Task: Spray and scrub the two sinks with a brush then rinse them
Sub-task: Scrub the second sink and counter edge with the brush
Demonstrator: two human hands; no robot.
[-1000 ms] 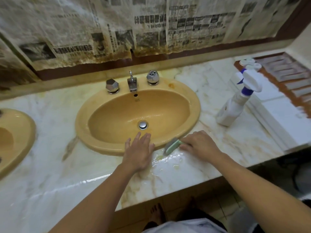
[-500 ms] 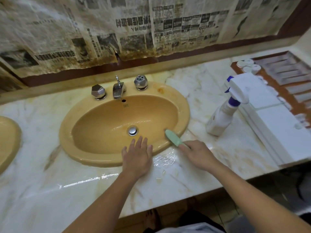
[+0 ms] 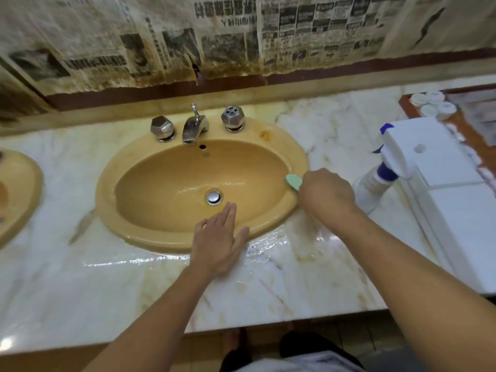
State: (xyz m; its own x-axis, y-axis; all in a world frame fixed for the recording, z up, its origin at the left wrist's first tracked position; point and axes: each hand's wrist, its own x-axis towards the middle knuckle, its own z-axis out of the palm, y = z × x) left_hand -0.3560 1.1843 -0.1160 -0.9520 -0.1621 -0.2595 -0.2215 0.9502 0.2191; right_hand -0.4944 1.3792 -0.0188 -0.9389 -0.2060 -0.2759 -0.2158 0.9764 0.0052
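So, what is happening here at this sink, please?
A person is scrubbing the yellow sink. The right hand grips a green brush at the sink's right rim. The left hand rests flat and open on the front rim. The counter near the hands is wet. A spray bottle stands to the right, untouched. A second sink shows at the left edge. No water runs from the tap.

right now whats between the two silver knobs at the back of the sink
In the head view, the chrome faucet spout stands between the left knob and the right knob on the sink's back rim.
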